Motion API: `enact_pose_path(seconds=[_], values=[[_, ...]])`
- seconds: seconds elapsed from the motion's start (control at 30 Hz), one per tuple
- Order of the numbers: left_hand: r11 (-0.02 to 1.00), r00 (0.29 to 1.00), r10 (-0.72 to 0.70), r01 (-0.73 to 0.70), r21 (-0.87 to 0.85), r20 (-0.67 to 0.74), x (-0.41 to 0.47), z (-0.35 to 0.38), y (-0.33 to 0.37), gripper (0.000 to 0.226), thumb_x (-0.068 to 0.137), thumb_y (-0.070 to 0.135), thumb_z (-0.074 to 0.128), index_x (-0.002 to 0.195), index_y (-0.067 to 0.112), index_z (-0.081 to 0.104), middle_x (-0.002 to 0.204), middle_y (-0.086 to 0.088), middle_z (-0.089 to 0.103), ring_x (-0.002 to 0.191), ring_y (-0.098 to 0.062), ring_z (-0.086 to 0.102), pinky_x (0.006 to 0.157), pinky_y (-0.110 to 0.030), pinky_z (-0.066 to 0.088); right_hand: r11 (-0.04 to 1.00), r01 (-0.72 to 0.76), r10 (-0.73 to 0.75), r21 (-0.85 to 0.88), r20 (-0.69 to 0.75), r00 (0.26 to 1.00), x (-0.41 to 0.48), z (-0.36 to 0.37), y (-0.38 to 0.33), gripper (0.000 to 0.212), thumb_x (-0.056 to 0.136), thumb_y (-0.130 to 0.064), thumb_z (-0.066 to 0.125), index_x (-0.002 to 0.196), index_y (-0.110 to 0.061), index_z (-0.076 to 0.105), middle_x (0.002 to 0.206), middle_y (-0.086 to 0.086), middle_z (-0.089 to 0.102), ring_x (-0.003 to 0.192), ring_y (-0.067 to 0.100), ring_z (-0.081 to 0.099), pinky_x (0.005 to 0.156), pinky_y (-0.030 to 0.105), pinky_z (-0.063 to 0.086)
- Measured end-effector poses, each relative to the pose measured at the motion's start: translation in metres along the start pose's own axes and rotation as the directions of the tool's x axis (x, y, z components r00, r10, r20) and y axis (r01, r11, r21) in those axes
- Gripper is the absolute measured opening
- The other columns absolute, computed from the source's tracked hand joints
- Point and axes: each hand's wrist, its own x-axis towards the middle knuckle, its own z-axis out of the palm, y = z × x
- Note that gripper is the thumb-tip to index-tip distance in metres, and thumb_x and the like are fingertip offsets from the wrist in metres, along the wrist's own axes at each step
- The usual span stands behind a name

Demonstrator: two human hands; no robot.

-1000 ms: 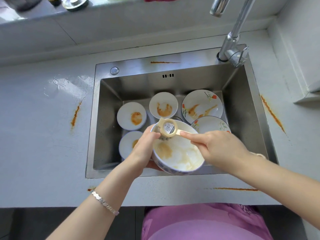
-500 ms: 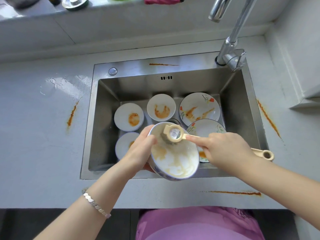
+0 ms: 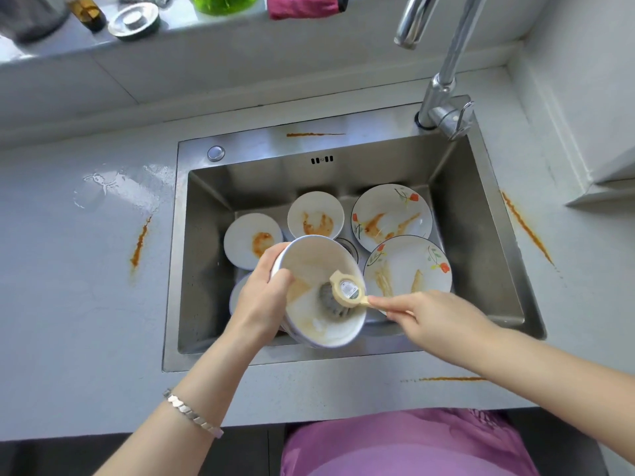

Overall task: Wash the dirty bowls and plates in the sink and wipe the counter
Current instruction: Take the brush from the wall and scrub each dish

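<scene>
My left hand (image 3: 263, 297) grips the left rim of a white bowl (image 3: 316, 266) smeared with brown sauce, tilted over the steel sink (image 3: 481, 242). My right hand (image 3: 433, 321) holds the beige handle of a scrub brush (image 3: 345, 291), whose steel-wool head presses inside the bowl. Behind it in the sink lie two small stained bowls (image 3: 252, 240) (image 3: 315, 214) and two flowered plates (image 3: 391, 216) (image 3: 409, 266) with sauce streaks. Another small bowl (image 3: 237, 292) is mostly hidden behind my left hand.
Orange sauce streaks mark the white counter at the left (image 3: 139, 243), right (image 3: 525, 226), front (image 3: 446, 378) and the sink's back ledge (image 3: 314, 134). A water puddle (image 3: 113, 183) lies left. The faucet (image 3: 443, 91) stands at the back right. A red cloth (image 3: 302, 5), a green object and a metal lid sit on the sill.
The bowl has tipped more towards the right and moved slightly back. The brush head went from the bowl's far rim down into its lower right part.
</scene>
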Motion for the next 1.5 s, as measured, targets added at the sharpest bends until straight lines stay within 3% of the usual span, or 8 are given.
enact_pose_path(seconds=[0.2,0.37,0.5,0.7,0.9,1.0,1.23,1.5], values=[[0.96,0.965,-0.184,0.136,-0.243,-0.185,-0.004,0.005,-0.011,0.036,0.09,0.009,0.036,0.109,0.033,0.055,0.112,-0.003,0.056,0.104,-0.024,0.053,0.089,-0.044,0.049,0.894,0.003,-0.038,0.447,0.07,0.997,-0.008,-0.013,-0.006,0.033,0.097,-0.026,0.044,0.122,-0.047,0.052,0.075,-0.032,0.062,0.059,-0.016,0.054,0.051,0.003,0.036],[0.787,0.92,-0.383,0.275,-0.552,-0.088,-0.001,0.002,-0.015,0.031,0.091,0.019,0.036,0.114,0.036,0.05,0.113,-0.006,0.056,0.102,-0.033,0.056,0.081,-0.054,0.053,0.371,-0.017,0.333,0.928,-0.116,0.936,0.0,-0.007,0.019,0.043,0.088,-0.027,0.058,0.128,-0.04,0.05,0.059,0.005,0.046,0.039,0.004,0.024,0.038,0.017,0.021],[0.77,0.953,-0.301,0.265,-0.581,0.036,-0.005,0.013,-0.006,0.03,0.095,0.018,0.035,0.114,0.035,0.05,0.107,-0.003,0.059,0.096,-0.024,0.057,0.074,-0.041,0.052,0.035,-0.051,0.212,0.998,0.043,0.976,0.013,-0.005,0.007,0.059,0.068,-0.038,0.065,0.124,-0.042,0.049,0.09,0.013,0.072,0.032,0.001,0.021,0.03,0.011,0.022],[0.837,0.974,-0.173,0.225,-0.499,0.149,-0.005,0.021,-0.003,0.036,0.076,0.028,0.051,0.108,0.042,0.054,0.112,0.001,0.062,0.1,-0.021,0.059,0.075,-0.036,0.051,-0.058,-0.095,0.086,0.994,0.1,0.991,0.018,0.0,0.013,0.062,0.071,-0.024,0.069,0.129,-0.035,0.05,0.064,-0.005,0.06,0.036,0.001,0.022,0.028,0.011,0.022],[0.993,0.997,0.052,-0.058,0.106,0.054,0.0,0.026,-0.009,0.043,0.098,0.027,0.043,0.136,0.041,0.03,0.136,0.008,0.041,0.123,-0.012,0.042,0.096,-0.029,0.038,0.029,-0.041,0.232,0.999,0.033,0.972,0.012,0.011,0.012,0.056,0.075,-0.033,0.069,0.128,-0.038,0.052,0.072,-0.005,0.06,0.04,0.004,0.024,0.032,0.013,0.02],[0.792,0.921,0.366,-0.383,0.477,0.131,-0.013,0.028,-0.009,0.065,0.087,0.044,0.058,0.144,0.032,0.027,0.136,0.018,0.033,0.126,0.002,0.027,0.106,-0.019,0.023,0.086,-0.052,0.341,0.995,0.02,0.94,0.014,0.013,0.011,0.048,0.083,-0.027,0.065,0.128,-0.04,0.052,0.075,-0.004,0.059,0.04,0.005,0.025,0.032,0.015,0.023],[0.603,0.845,0.448,-0.527,0.599,0.292,-0.029,0.065,-0.002,0.007,0.088,0.015,0.053,0.088,0.008,0.053,0.083,-0.002,0.056,0.081,-0.024,0.049,0.057,-0.033,0.034,0.256,-0.064,0.402,0.965,-0.046,0.915,0.021,0.01,-0.001,0.056,0.08,-0.034,0.067,0.132,-0.042,0.046,0.093,0.0,0.064,0.042,0.003,0.043,0.035,0.014,0.031],[0.998,0.995,0.058,-0.058,-0.009,0.08,-0.01,0.031,0.012,0.023,0.071,0.001,0.075,0.079,0.018,0.062,0.078,-0.005,0.066,0.075,-0.019,0.06,0.071,-0.036,0.051,0.774,0.124,0.065,0.621,-0.272,0.96,-0.012,-0.024,0.01,0.04,0.096,-0.023,0.046,0.118,-0.056,0.047,0.065,-0.023,0.061,0.052,-0.004,0.048,0.055,0.008,0.034]])
